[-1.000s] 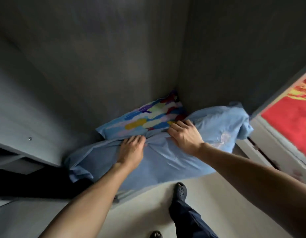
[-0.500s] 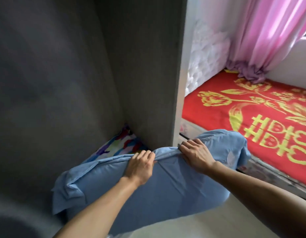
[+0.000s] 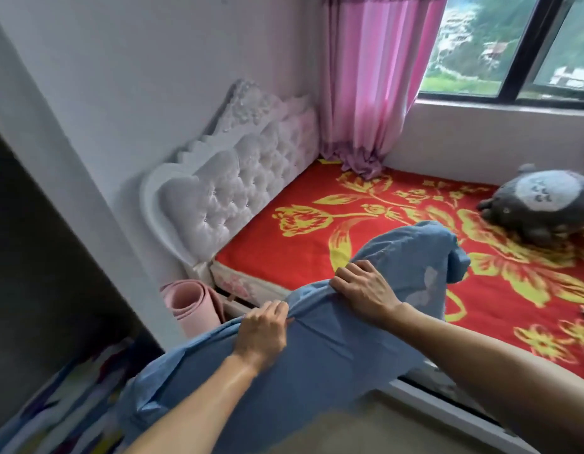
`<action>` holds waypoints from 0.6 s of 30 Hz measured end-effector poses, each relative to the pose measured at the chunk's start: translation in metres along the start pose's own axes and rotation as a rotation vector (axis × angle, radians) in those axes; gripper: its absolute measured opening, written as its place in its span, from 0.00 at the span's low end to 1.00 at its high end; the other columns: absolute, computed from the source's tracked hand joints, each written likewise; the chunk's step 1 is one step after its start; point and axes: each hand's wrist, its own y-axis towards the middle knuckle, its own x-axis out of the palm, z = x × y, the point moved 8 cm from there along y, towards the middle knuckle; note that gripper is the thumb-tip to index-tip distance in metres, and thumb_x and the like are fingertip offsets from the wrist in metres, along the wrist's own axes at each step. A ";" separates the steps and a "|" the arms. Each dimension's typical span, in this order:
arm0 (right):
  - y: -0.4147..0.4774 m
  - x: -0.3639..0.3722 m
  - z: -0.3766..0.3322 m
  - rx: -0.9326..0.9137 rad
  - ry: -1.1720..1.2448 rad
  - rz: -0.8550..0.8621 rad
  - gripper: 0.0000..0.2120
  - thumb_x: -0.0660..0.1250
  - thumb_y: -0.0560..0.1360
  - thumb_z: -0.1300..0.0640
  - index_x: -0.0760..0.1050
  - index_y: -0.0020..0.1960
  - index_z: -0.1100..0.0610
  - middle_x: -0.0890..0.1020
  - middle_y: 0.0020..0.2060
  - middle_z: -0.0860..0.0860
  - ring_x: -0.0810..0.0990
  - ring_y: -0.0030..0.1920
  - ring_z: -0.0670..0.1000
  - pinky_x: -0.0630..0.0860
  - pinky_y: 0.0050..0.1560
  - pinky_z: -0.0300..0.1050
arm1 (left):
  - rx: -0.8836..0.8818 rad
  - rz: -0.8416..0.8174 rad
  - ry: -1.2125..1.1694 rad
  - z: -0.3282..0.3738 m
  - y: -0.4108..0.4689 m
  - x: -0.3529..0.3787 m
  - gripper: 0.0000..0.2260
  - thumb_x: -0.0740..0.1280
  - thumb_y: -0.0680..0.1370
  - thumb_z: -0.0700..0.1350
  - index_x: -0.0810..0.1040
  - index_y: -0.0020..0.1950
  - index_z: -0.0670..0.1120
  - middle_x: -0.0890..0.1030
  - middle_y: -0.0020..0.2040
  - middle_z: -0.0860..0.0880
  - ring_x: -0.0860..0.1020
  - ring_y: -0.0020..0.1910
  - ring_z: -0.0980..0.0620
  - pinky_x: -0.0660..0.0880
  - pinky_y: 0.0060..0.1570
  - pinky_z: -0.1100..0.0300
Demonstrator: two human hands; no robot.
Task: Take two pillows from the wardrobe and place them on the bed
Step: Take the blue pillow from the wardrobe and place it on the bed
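Observation:
I hold a light blue pillow [image 3: 320, 358] in the air by its top edge, its right end reaching over the edge of the bed [image 3: 398, 253]. My left hand [image 3: 263, 329] pinches the fabric near the middle. My right hand [image 3: 366, 291] grips it a little further right. The bed has a red cover with a yellow flower pattern. A second pillow [image 3: 64, 404] with a multicoloured pattern lies blurred at the lower left, at the foot of the dark wardrobe [image 3: 32, 257].
A white tufted headboard [image 3: 231, 185] stands against the wall at the bed's left end. A rolled pink mat [image 3: 192, 304] leans between wardrobe and bed. A grey plush toy [image 3: 543, 204] lies on the bed at the right. A pink curtain [image 3: 366, 80] hangs by the window.
The blue pillow has come out of the wardrobe and swung right toward the bed. Both hands keep the same grip. The view has turned from the wardrobe to the bed.

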 end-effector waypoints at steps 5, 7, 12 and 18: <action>0.018 0.021 0.074 0.042 -0.038 -0.001 0.04 0.67 0.71 0.62 0.79 0.42 0.56 0.81 0.38 0.51 0.79 0.39 0.55 0.72 0.48 0.50 | 0.000 -0.026 -0.092 0.014 0.073 0.033 0.09 0.74 0.70 0.45 0.74 0.38 0.45 0.79 0.33 0.49 0.79 0.31 0.46 0.73 0.26 0.58; 0.027 0.036 0.098 0.062 -0.048 -0.009 0.03 0.69 0.69 0.62 0.79 0.42 0.56 0.81 0.38 0.51 0.79 0.39 0.55 0.70 0.48 0.49 | -0.009 -0.041 -0.135 0.010 0.101 0.051 0.06 0.67 0.75 0.46 0.74 0.42 0.44 0.80 0.38 0.47 0.79 0.36 0.44 0.74 0.32 0.53; 0.054 0.083 0.170 0.148 -0.094 -0.048 0.07 0.61 0.72 0.59 0.78 0.40 0.54 0.80 0.37 0.50 0.79 0.38 0.54 0.69 0.48 0.48 | 0.077 -0.088 -0.167 -0.005 0.195 0.094 0.05 0.59 0.77 0.45 0.74 0.46 0.46 0.81 0.43 0.47 0.80 0.42 0.44 0.72 0.36 0.52; 0.111 0.129 0.249 0.293 -0.099 -0.078 0.02 0.69 0.71 0.59 0.79 0.41 0.54 0.80 0.37 0.50 0.80 0.38 0.54 0.71 0.49 0.49 | 0.228 -0.127 -0.177 -0.038 0.314 0.124 0.08 0.56 0.79 0.47 0.74 0.49 0.46 0.80 0.45 0.48 0.79 0.45 0.45 0.71 0.37 0.52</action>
